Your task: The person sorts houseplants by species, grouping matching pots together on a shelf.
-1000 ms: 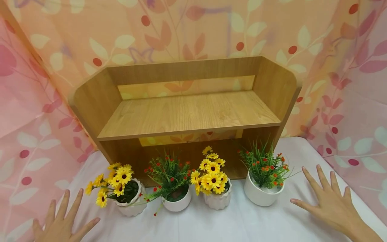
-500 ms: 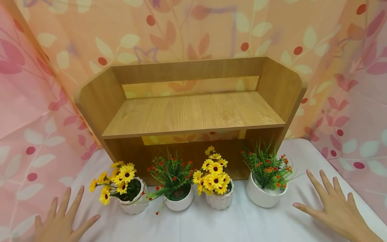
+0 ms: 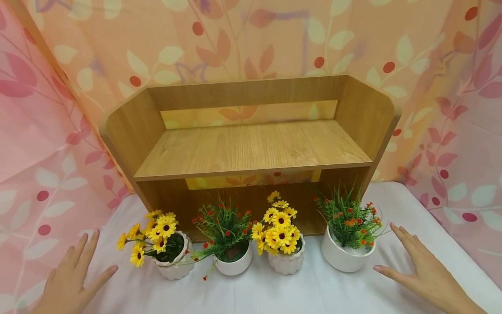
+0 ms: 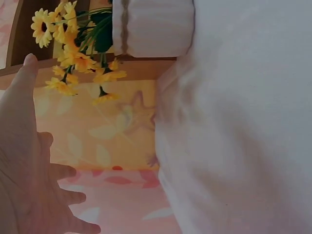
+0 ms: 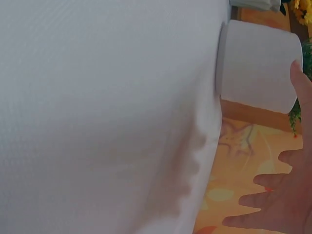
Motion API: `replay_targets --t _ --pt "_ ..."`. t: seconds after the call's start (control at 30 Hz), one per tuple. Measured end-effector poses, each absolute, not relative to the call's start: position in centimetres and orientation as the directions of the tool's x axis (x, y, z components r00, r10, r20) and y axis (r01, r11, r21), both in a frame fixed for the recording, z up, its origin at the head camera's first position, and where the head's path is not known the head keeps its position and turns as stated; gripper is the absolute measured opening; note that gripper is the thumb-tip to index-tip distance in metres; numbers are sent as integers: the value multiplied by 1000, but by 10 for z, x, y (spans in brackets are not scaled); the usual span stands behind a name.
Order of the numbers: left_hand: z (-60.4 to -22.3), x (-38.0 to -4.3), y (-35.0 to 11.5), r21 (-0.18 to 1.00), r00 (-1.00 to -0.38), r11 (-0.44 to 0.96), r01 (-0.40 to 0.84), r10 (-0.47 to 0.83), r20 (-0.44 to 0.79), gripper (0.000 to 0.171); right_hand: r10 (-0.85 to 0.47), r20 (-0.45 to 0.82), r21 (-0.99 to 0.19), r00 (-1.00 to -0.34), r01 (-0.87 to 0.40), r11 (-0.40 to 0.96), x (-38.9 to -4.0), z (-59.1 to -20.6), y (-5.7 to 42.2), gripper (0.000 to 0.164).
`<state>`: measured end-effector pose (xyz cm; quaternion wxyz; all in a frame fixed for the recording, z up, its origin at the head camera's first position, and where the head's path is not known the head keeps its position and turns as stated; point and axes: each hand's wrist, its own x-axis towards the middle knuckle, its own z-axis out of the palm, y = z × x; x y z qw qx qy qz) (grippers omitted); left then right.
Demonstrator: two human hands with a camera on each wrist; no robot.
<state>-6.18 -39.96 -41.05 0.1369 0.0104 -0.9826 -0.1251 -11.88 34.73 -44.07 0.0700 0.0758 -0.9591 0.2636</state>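
The left hand has its fingers and thumb spread apart beside a ridged pot of yellow flowers, near the left edge of the white-clothed table; the right hand, likewise spread, is beside a smooth pot of orange-red flowers toward the right edge. Between these stand a red-flowered plant and a second yellow-flowered plant. Behind, nearer the back edge, is a two-tier wooden shelf.

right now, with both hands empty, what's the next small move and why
Perhaps ease the right hand toward the rightmost smooth white flowerpot: the hand holds nothing, that pot is the nearest to it, and its thumb points that way.
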Motion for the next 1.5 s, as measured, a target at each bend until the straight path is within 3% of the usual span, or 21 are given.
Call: replay_targets --t 0.13,0.53,0.73,1.17,1.5 --pt "-404 -62 -401 331 -943 935 124 7 332 89 -107 148 -548 -983 -172 819 -120 -438 339 114" --pt "-377 -70 -389 472 -962 869 152 21 272 79 -90 103 -598 -991 -134 791 -123 -438 320 99" --pt "-367 -77 -379 495 -953 847 194 43 299 76 -83 6 -678 -997 -65 732 -127 -440 312 97" --pt "-343 -94 -361 498 -949 848 183 20 314 72 -63 -54 -792 -997 5 610 -136 -448 297 100" --pt "-318 -107 -340 553 -956 817 163 -8 293 69 -70 -29 -822 -997 -16 570 -139 -450 286 98"
